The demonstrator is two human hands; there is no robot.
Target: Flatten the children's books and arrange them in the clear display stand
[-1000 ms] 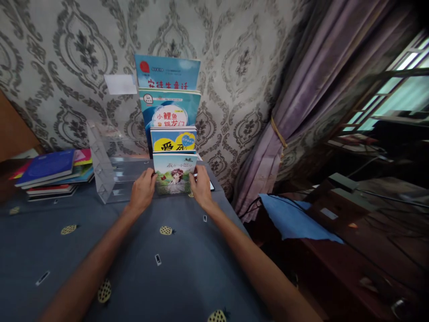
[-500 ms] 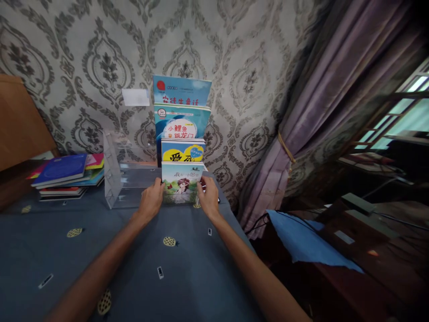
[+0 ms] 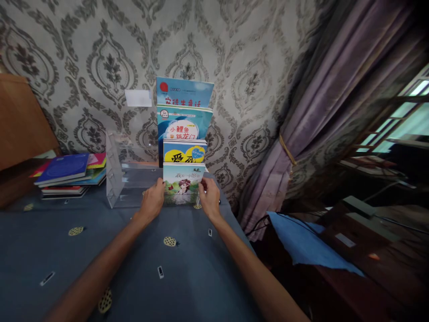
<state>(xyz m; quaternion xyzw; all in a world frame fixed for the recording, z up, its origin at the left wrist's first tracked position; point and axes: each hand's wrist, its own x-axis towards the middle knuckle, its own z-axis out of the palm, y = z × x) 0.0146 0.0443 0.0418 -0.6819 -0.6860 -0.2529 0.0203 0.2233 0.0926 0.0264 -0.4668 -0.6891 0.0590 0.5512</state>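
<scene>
A picture book (image 3: 182, 184) with a girl on its pale green cover stands upright in the front tier of a clear acrylic book rack (image 3: 114, 174). My left hand (image 3: 153, 197) grips its left edge, fingers closed. At the opposite edge, my right hand (image 3: 209, 197) pinches the same book. Behind it rise a yellow-and-blue book (image 3: 184, 151), a teal book (image 3: 184, 120) with a white circle, and a light blue book (image 3: 186, 91) at the top, each one tier higher. The lower part of each rear book is hidden by the one in front.
A stack of books (image 3: 63, 172), with a blue one on top, lies left of the rack on the dark blue tablecloth (image 3: 134, 268). A purple curtain (image 3: 268, 188) hangs at the right, beside a blue cloth (image 3: 308, 243) and dark furniture. Patterned wallpaper (image 3: 241, 58) backs the table.
Both hands stay on the front book's edges, with almost no movement of the book within the rack. The whole view has shifted slightly.
</scene>
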